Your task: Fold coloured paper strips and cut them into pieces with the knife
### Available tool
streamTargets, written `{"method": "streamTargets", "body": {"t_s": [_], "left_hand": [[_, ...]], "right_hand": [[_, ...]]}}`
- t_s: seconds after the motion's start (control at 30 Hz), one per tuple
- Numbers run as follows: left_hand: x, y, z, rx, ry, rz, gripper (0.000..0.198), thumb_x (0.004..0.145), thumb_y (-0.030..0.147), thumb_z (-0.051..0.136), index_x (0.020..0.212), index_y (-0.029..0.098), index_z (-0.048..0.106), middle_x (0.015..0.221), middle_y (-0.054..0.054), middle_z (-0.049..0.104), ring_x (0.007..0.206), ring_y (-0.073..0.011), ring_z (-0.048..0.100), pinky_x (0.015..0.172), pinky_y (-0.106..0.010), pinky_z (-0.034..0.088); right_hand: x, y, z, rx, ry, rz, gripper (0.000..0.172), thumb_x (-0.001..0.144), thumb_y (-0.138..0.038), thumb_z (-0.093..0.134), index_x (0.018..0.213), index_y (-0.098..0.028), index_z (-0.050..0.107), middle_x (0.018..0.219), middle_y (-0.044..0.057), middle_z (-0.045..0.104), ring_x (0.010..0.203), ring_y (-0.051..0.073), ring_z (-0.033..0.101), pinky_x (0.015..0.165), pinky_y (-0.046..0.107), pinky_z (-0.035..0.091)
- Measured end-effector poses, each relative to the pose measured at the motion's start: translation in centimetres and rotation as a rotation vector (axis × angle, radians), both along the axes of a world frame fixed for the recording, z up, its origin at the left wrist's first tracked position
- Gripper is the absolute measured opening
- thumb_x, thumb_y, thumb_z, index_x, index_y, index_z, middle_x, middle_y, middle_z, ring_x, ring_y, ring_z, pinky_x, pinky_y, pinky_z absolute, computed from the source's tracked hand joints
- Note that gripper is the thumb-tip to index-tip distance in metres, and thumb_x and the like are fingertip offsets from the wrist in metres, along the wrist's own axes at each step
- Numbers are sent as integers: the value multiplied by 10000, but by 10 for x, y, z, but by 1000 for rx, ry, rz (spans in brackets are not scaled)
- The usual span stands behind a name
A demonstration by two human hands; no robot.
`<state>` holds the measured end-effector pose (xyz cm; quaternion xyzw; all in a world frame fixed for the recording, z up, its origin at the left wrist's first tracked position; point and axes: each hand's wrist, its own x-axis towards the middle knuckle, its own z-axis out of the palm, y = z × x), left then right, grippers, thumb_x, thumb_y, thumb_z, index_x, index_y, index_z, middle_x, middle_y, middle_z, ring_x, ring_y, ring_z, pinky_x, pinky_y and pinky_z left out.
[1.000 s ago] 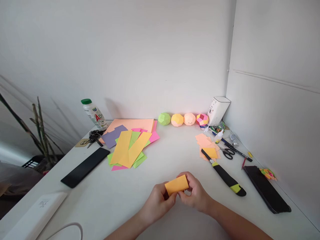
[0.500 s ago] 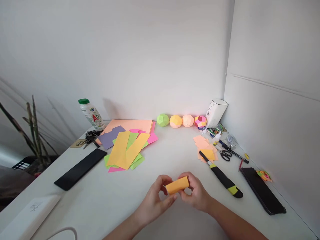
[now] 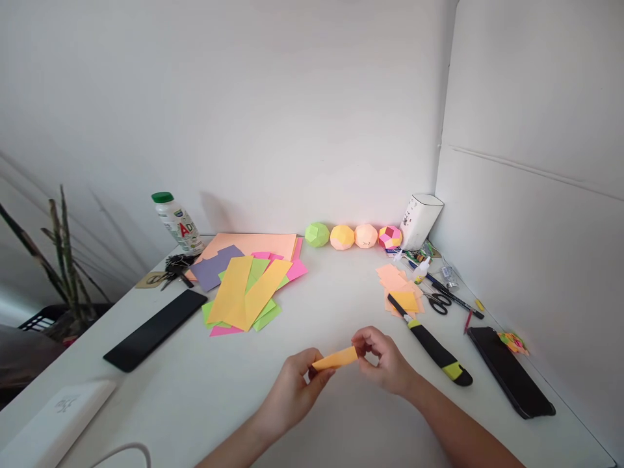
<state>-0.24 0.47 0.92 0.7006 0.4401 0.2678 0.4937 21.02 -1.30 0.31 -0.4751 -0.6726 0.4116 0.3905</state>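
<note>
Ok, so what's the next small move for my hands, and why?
Perhaps tilt the orange paper broad side up: it shows only as a narrow strip, hard to check. The left hand pinches one end and the right hand is at the other, so both could guide it.

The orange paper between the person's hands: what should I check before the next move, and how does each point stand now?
1. Left hand holds the orange paper: ok, thumb and fingers grip one end.
2. Right hand grips the other end: cannot tell; its fingertips are there, but the pinch is unclear.
3. Paper's folds neatly aligned: cannot tell; it is seen nearly edge-on.
4. Knife apart from both hands: ok.
5. Peach paper squares uncovered: not ok; an orange piece and the knife's tip lie over them.
</note>
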Motion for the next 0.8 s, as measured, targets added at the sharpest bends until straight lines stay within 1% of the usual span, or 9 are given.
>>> {"method": "streamTargets", "body": {"t_s": [0.13, 0.2, 0.27, 0.33, 0.4, 0.5, 0.57, 0.63, 0.8], "left_hand": [[0, 1, -2, 38, 30, 7, 322, 833, 438, 498, 628, 200, 427, 603, 37, 392, 574, -124, 342, 530, -236, 278], [1, 0, -2, 65, 48, -2, 309, 841, 411, 489, 625, 198, 427, 594, 39, 396, 558, -119, 339, 518, -232, 272], [1, -1, -2, 103, 70, -15, 291, 853, 369, 475, 623, 197, 430, 582, 39, 414, 538, -113, 343, 504, -229, 270], [1, -1, -3, 169, 102, -30, 280, 865, 322, 462, 615, 197, 438, 563, 37, 438, 516, -109, 352, 494, -228, 268], [0, 0, -7, 283, 146, -55, 273, 876, 279, 449, 616, 199, 464, 534, 35, 462, 490, -108, 364, 488, -230, 266], [-1, 3, -16, 576, 231, -63, 235, 860, 169, 409, 666, 202, 537, 525, 18, 516, 465, -115, 405, 495, -241, 267], [-2, 4, -21, 775, 286, -43, 240, 809, 87, 383, 712, 200, 572, 531, 4, 532, 465, -125, 425, 499, -248, 267], [-1, 6, -23, 903, 324, -26, 265, 754, 34, 372, 742, 195, 582, 531, -1, 520, 472, -134, 424, 499, -251, 262], [-1, 8, -23, 1035, 332, 2, 276, 692, -20, 366, 689, 191, 545, 560, -11, 498, 519, -148, 404, 514, -258, 263]], "right_hand": [[-3, -1, 5, 54, -1, 93, 435, 665, -79, 497, 1072, -232, 494, 965, 32, 535, 830, 147, 519, 716, 288, 466], [-5, -2, 7, 51, 23, 153, 487, 644, -63, 477, 1102, -230, 486, 985, 41, 526, 853, 157, 515, 700, 289, 472], [-6, -3, 7, 40, 49, 185, 504, 644, -60, 473, 1121, -225, 478, 972, 43, 534, 829, 156, 515, 680, 289, 474], [-6, -3, 7, 32, 49, 178, 461, 669, -68, 496, 1104, -220, 489, 953, 41, 553, 800, 150, 527, 682, 292, 475], [-6, -1, 4, 42, 29, 146, 319, 721, -97, 528, 1018, -213, 538, 912, 33, 576, 757, 139, 543, 683, 292, 477], [-6, 2, -4, 136, 1, 100, 82, 805, -179, 554, 865, -197, 607, 860, 42, 608, 693, 132, 574, 608, 271, 487], [-5, 5, -10, 218, -7, 78, 71, 832, -234, 567, 823, -196, 626, 849, 59, 625, 711, 151, 606, 574, 271, 494], [-5, 7, -15, 272, -18, 61, 90, 845, -266, 577, 809, -202, 630, 848, 66, 628, 741, 167, 623, 585, 288, 508], [-5, 7, -22, 381, -74, 18, 100, 866, -225, 548, 792, -220, 615, 863, 67, 610, 761, 168, 623, 622, 309, 522]]}}
